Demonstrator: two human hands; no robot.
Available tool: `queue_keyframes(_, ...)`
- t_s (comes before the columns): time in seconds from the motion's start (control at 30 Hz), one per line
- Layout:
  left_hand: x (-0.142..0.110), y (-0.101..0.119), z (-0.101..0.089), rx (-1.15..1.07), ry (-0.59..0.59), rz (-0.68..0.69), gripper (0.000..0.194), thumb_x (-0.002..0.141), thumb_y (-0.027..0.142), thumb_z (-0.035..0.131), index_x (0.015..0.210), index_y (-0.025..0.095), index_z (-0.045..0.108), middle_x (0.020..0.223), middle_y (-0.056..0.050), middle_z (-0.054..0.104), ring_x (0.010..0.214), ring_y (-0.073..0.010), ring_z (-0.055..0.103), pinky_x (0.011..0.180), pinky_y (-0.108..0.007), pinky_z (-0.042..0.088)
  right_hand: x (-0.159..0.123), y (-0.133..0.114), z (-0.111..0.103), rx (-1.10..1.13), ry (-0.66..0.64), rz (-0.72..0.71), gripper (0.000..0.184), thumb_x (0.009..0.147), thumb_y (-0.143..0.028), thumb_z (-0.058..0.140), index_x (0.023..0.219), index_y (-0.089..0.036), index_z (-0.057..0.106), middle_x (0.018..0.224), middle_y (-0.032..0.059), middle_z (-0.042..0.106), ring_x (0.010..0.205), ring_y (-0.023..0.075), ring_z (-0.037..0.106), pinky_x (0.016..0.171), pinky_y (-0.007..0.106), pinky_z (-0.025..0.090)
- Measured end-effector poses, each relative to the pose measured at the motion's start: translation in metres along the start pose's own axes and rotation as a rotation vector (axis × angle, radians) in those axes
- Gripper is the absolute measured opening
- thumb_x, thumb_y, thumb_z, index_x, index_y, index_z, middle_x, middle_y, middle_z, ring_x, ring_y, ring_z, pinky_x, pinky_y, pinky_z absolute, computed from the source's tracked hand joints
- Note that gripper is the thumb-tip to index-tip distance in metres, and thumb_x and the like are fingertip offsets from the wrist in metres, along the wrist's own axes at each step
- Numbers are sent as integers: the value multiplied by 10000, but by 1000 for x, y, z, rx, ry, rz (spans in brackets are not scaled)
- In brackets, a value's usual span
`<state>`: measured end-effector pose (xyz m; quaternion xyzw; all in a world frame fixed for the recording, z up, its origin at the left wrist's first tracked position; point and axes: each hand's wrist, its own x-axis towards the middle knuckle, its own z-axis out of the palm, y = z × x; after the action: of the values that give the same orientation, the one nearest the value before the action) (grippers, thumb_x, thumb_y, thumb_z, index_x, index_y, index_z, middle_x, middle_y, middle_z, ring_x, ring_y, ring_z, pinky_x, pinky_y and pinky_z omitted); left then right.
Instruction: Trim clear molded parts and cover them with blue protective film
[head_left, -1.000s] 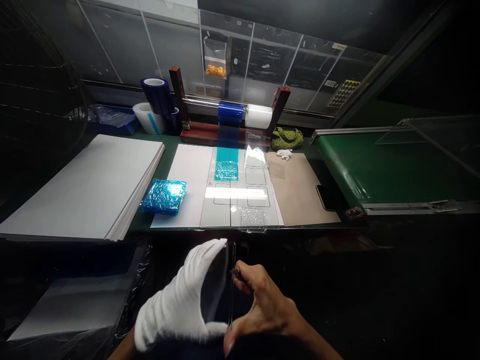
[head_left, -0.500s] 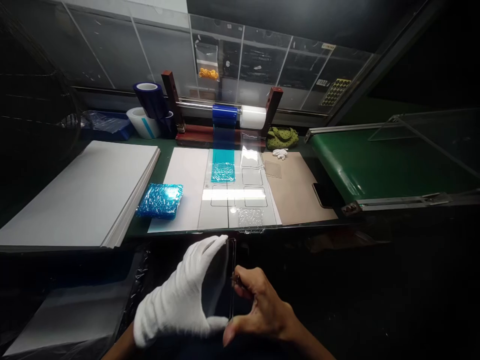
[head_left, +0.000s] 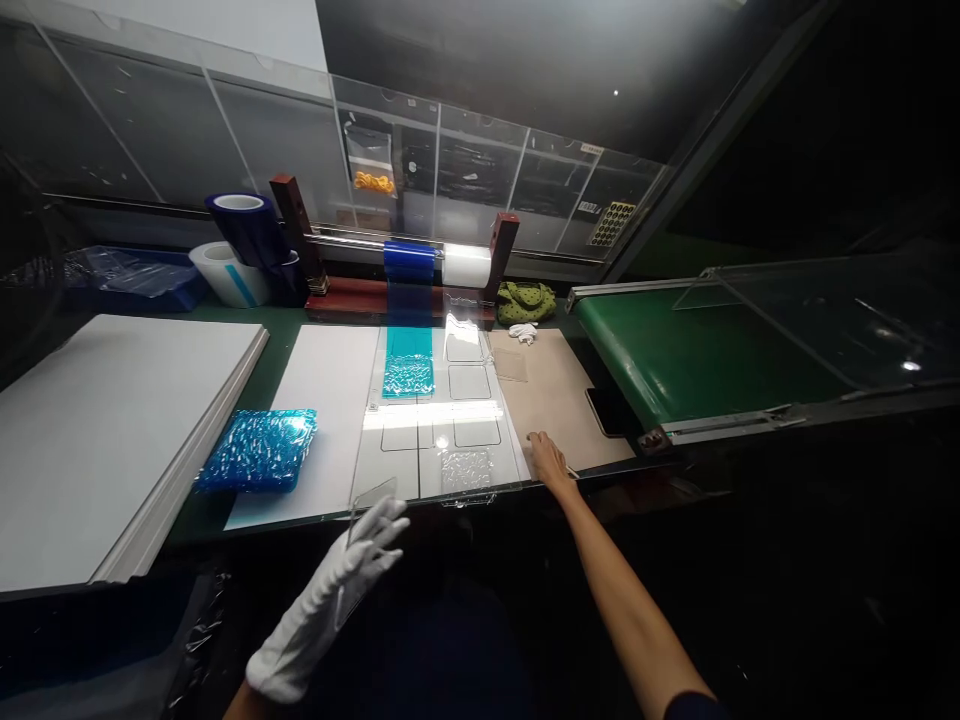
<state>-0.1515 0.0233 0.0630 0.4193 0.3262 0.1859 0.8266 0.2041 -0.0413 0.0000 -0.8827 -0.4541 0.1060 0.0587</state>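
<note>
My left hand (head_left: 330,590), in a white glove, holds a thin clear panel (head_left: 377,494) in front of the table's edge. The panel is tilted and partly hidden behind the gloved fingers. My bare right hand (head_left: 550,462) reaches to the front of the brown sheet (head_left: 559,380), its fingers curled down against it. A small pale end sticks out beside that hand; what it belongs to I cannot make out. Between the hands lies a clear board with rectangular outlines (head_left: 390,470), with a bubbly clear film piece (head_left: 466,470) at its front edge.
Blue film (head_left: 409,350) and clear film hang from rolls on a red-brown stand (head_left: 345,298). A blue-wrapped stack (head_left: 259,450) and a thick pile of white sheets (head_left: 127,420) lie left. At right are a phone (head_left: 604,412) and a green conveyor belt (head_left: 660,350).
My right hand has left the clear panel and moved forward and right to the brown sheet. My left hand has shifted left, tilting the panel. The view has swung somewhat.
</note>
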Motion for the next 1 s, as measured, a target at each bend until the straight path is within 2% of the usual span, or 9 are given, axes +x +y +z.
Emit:
queue_keyframes(0.07,14,-5,7,-363,-197,-88,898,730,796,367,1354,152,418,1474,-154,294,1350,-357,247,1062,-550,269,21,12,-7,-29,10,-10,338,820,-16,392,1076,-140,574,1047,145,606,957,229,587,792,338,448)
queue_keyframes(0.17,38,-15,18,-756,-358,-170,1067,619,863,426,1318,58,445,1497,-180,221,1384,-372,104,1074,-555,234,27,7,-23,-36,55,-86,358,868,-162,460,1221,-133,505,1211,167,553,1121,266,519,927,408,412)
queue_keyframes(0.23,53,-21,25,-836,-390,-194,1096,604,843,488,1338,33,406,1503,-183,197,1390,-367,53,1081,-555,214,15,-11,-36,7,98,-221,524,856,-325,528,1330,-139,405,1320,158,491,1222,280,448,1012,449,361)
queue_keyframes(0.3,65,-26,31,-884,-426,-206,1123,598,828,520,1358,16,364,1501,-193,193,1389,-375,39,1083,-561,198,-7,-36,-48,92,133,-439,723,811,-460,562,1402,-134,304,1371,152,457,1271,293,405,1071,503,296)
queue_keyframes(0.4,79,-28,43,-938,-448,-210,1105,653,814,475,1392,14,290,1499,-202,190,1389,-368,65,1087,-553,186,-39,-73,-61,152,44,-703,950,731,-568,601,1455,-122,178,1433,148,390,1332,301,325,1127,531,178)
queue_keyframes(0.5,91,-26,56,-971,-450,-205,1093,673,812,442,1425,51,218,1486,-213,217,1384,-355,130,1092,-525,186,-51,-95,-60,176,-50,-828,1081,667,-602,632,1464,-88,114,1455,180,343,1352,329,281,1125,577,108)
queue_keyframes(0.67,110,-26,72,-1000,-457,-188,1100,646,846,421,1428,97,230,1439,-219,313,1343,-362,256,1059,-482,272,-40,-93,-47,191,-94,-855,1167,628,-557,680,1464,-52,42,1434,233,350,1332,351,310,1107,614,82)
queue_keyframes(0.77,120,-29,75,-1018,-460,-181,1085,656,835,428,1424,91,240,1449,-214,299,1352,-356,237,1048,-477,295,-29,-82,-43,182,-84,-854,1163,638,-541,669,1462,-41,18,1408,240,382,1304,337,352,1111,599,98)
queue_keyframes(1.0,119,-57,42,-1042,-370,-223,934,759,725,433,1367,26,318,1483,-210,241,1403,-333,9,1074,-618,127,33,-56,-21,47,85,-728,1041,725,-485,604,1467,-60,11,1391,234,397,1297,337,347,1103,599,100)
